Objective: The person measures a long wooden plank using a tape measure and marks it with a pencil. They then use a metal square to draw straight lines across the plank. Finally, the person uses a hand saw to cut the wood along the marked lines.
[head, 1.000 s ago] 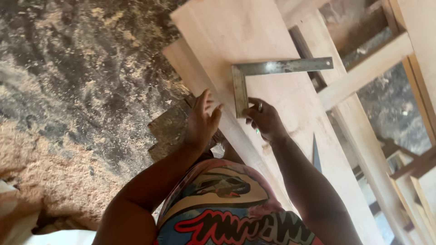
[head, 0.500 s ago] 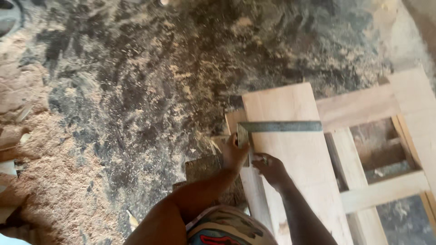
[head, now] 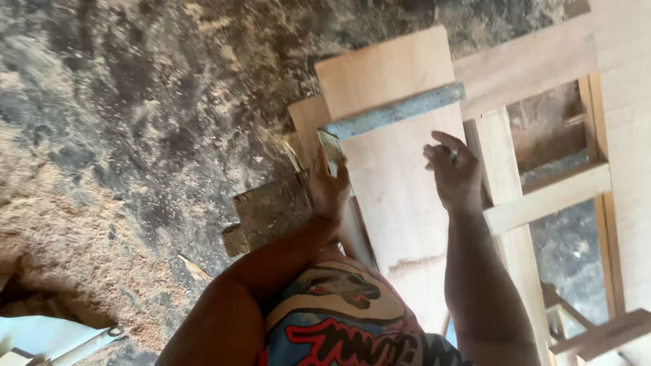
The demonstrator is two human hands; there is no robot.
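A pale wooden board (head: 400,196) lies lengthwise on a wooden frame (head: 542,196). A metal try square (head: 393,114) lies across the board near its far end, its short leg running down the board's left edge. My left hand (head: 329,184) grips that short leg against the edge. My right hand (head: 453,173) hovers over the board's right side, fingers curled around a small dark stub that looks like a pencil. It is a hand's width below the square's long blade and does not touch it.
The ground (head: 135,135) on the left is dark and covered with sawdust. A dark scrap block (head: 268,213) lies beside the board's left edge. A second plank (head: 305,118) peeks out under the board. The frame's open gaps (head: 549,135) lie to the right.
The view has moved closer to the board's far end. My right hand has lifted from the square's corner and shifted right. The left hand stays on the square's short leg.
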